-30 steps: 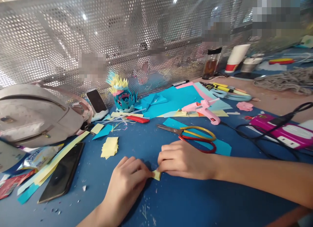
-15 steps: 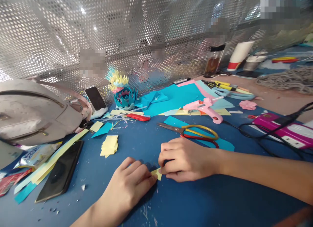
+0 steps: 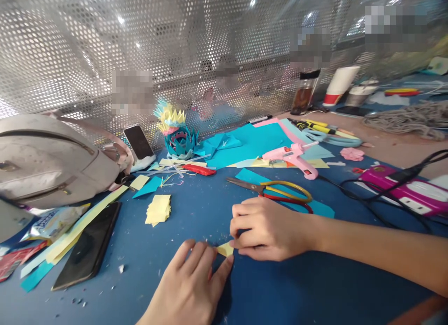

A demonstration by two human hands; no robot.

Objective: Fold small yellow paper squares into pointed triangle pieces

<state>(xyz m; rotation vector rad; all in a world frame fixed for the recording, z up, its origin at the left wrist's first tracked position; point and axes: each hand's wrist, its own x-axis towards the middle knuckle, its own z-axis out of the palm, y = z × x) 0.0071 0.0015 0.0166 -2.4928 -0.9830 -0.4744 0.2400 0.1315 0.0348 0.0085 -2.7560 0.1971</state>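
Observation:
A small piece of folded yellow paper point(image 3: 225, 249) lies on the blue tabletop between my hands, partly covered by fingers. My left hand point(image 3: 192, 278) holds it from the near left, its thumb stretched along to the lower right corner and its other fingers bent at the left end. My right hand point(image 3: 264, 229) pinches the right end with fingertips together; the exact grip is hidden. Just beyond the right hand lie scissors point(image 3: 287, 190) with yellow and red handles on blue paper. A stack of yellow paper squares point(image 3: 158, 209) sits to the far left of the hands.
Farther back are a pink glue gun point(image 3: 292, 156), a red cutter knife point(image 3: 199, 169), blue paper sheets point(image 3: 259, 140) and a folded-paper figure point(image 3: 178, 136). A black phone point(image 3: 89, 245) and a backpack point(image 3: 52, 161) are at left, a purple power strip point(image 3: 402, 189) at right.
My left hand has shifted nearer to me, and its thumb has slid right along the paper's near edge to the right corner. The right hand still pinches the right end.

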